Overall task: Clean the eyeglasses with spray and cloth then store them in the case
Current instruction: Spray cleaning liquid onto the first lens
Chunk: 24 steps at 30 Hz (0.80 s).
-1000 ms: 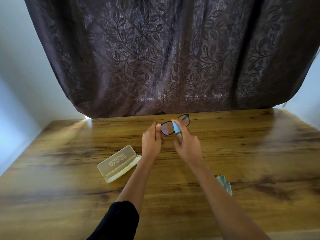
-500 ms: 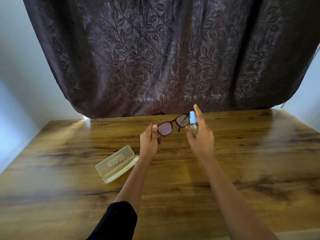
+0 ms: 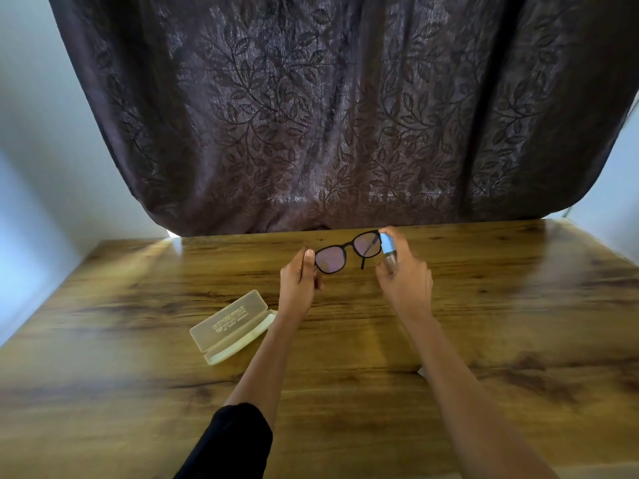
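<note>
Two grips: left hand (image 3: pixel 297 281) on eyeglasses (image 3: pixel 330 259), right hand (image 3: pixel 406 281) around spray bottle (image 3: pixel 387 247); case (image 3: pixel 230 323) print illegible.

The light is soft, dim daylight. Beyond my fingers (image 3: pixel 300 268) the dark curtain (image 3: pixel 345 115) blocks most of it; one bright sliver leaks under its hem, far to their left. The glossy surface (image 3: pixel 518 323) shows pale glare far left and far right of my fingers. The lenses of the eyeglasses (image 3: pixel 330 259) at my fingertips have a purple sheen. The wide lens bows the curtain and the surface's edges, and the corners smear. Shadows are faint.
</note>
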Each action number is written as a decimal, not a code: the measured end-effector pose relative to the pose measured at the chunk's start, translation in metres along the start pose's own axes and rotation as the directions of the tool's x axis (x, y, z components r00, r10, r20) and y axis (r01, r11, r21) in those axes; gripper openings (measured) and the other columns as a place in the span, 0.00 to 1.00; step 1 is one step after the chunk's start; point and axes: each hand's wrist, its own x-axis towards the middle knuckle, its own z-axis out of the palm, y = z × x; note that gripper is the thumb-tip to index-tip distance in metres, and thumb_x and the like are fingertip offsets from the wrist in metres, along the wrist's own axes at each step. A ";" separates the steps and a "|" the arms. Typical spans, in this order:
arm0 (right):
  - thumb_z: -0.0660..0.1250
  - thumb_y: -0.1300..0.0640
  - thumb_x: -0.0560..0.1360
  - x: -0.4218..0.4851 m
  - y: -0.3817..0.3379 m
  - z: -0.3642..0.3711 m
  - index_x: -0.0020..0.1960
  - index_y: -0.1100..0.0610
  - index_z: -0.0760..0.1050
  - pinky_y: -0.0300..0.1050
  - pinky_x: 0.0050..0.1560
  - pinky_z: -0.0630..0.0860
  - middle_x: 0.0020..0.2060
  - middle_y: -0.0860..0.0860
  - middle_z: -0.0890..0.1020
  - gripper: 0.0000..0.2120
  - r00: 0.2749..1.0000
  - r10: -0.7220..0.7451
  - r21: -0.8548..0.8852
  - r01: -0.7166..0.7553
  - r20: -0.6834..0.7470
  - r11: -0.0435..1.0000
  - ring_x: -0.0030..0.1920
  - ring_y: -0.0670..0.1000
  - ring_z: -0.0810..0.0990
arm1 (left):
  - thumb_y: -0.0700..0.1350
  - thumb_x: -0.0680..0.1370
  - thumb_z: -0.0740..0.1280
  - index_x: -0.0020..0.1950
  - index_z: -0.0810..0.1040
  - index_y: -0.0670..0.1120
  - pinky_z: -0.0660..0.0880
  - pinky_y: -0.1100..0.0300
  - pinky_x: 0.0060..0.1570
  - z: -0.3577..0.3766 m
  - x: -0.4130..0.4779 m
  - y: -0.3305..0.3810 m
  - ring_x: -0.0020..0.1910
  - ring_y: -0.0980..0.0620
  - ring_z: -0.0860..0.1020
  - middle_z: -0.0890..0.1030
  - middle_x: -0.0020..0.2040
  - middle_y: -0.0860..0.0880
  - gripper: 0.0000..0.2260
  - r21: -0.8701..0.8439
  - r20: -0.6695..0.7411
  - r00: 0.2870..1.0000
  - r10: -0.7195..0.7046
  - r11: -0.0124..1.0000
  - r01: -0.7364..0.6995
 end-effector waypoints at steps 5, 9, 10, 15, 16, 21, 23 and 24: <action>0.66 0.64 0.72 0.001 0.002 0.002 0.70 0.47 0.61 0.32 0.24 0.58 0.33 0.50 0.73 0.30 1.000 -0.006 0.048 0.006 -0.004 0.999 0.27 0.41 0.67 | 0.46 0.82 0.53 0.34 0.65 0.47 0.68 0.65 0.26 0.001 0.000 0.000 0.25 0.52 0.72 0.70 0.26 0.55 0.16 -0.002 0.001 1.000 0.000 1.000 0.000; 0.66 0.64 0.72 0.000 0.001 0.001 0.69 0.48 0.62 0.31 0.25 0.57 0.29 0.45 0.69 0.29 1.000 -0.024 0.031 0.023 0.015 0.999 0.27 0.39 0.66 | 0.46 0.82 0.53 0.34 0.66 0.49 0.68 0.63 0.27 0.001 0.000 -0.001 0.26 0.51 0.72 0.71 0.24 0.56 0.16 0.013 -0.006 1.000 0.018 1.000 -0.018; 0.66 0.64 0.72 0.000 0.002 0.002 0.69 0.49 0.62 0.30 0.25 0.57 0.28 0.44 0.68 0.29 0.999 -0.026 0.041 0.025 0.021 0.999 0.26 0.39 0.67 | 0.46 0.82 0.53 0.34 0.66 0.49 0.68 0.62 0.27 0.002 -0.001 0.000 0.26 0.51 0.72 0.70 0.25 0.55 0.16 0.019 -0.006 1.000 0.021 1.000 -0.020; 0.65 0.62 0.73 0.000 0.011 0.009 0.71 0.52 0.58 0.39 0.22 0.68 0.28 0.51 0.76 0.30 0.999 0.034 0.239 -0.029 -0.015 0.971 0.24 0.47 0.71 | 0.47 0.82 0.52 0.35 0.66 0.50 0.69 0.59 0.29 0.003 -0.003 -0.003 0.26 0.52 0.71 0.70 0.26 0.53 0.16 0.049 -0.027 0.999 0.022 0.999 -0.021; 0.65 0.61 0.74 0.000 0.013 0.011 0.70 0.55 0.59 0.38 0.22 0.67 0.28 0.50 0.76 0.27 0.997 0.067 0.265 -0.059 -0.024 0.963 0.24 0.47 0.71 | 0.47 0.82 0.52 0.35 0.66 0.50 0.69 0.59 0.29 0.002 -0.004 -0.004 0.26 0.53 0.71 0.70 0.26 0.52 0.15 0.058 -0.031 0.999 0.029 0.998 -0.027; 0.64 0.57 0.76 -0.003 0.028 0.020 0.56 0.62 0.69 0.34 0.33 0.64 0.37 0.50 0.73 0.12 0.982 0.178 0.287 -0.153 -0.064 0.946 0.36 0.47 0.72 | 0.47 0.82 0.52 0.36 0.66 0.50 0.70 0.58 0.30 0.003 -0.006 -0.008 0.27 0.52 0.72 0.71 0.27 0.53 0.15 0.093 -0.019 0.999 0.035 0.995 -0.033; 0.65 0.58 0.75 -0.006 0.033 0.022 0.57 0.63 0.70 0.34 0.37 0.65 0.42 0.53 0.75 0.13 0.974 0.224 0.314 -0.201 -0.040 0.928 0.42 0.50 0.74 | 0.48 0.82 0.52 0.35 0.66 0.50 0.70 0.57 0.29 0.004 -0.005 -0.009 0.27 0.51 0.73 0.71 0.27 0.53 0.15 0.102 -0.016 0.999 0.029 0.994 -0.027; 0.66 0.59 0.74 -0.007 0.035 0.024 0.58 0.63 0.71 0.34 0.39 0.67 0.45 0.54 0.77 0.15 0.968 0.248 0.323 -0.226 -0.029 0.919 0.45 0.51 0.75 | 0.49 0.82 0.52 0.36 0.66 0.50 0.70 0.57 0.29 0.004 -0.005 -0.009 0.27 0.51 0.73 0.71 0.27 0.53 0.15 0.105 -0.013 1.000 0.026 0.994 -0.024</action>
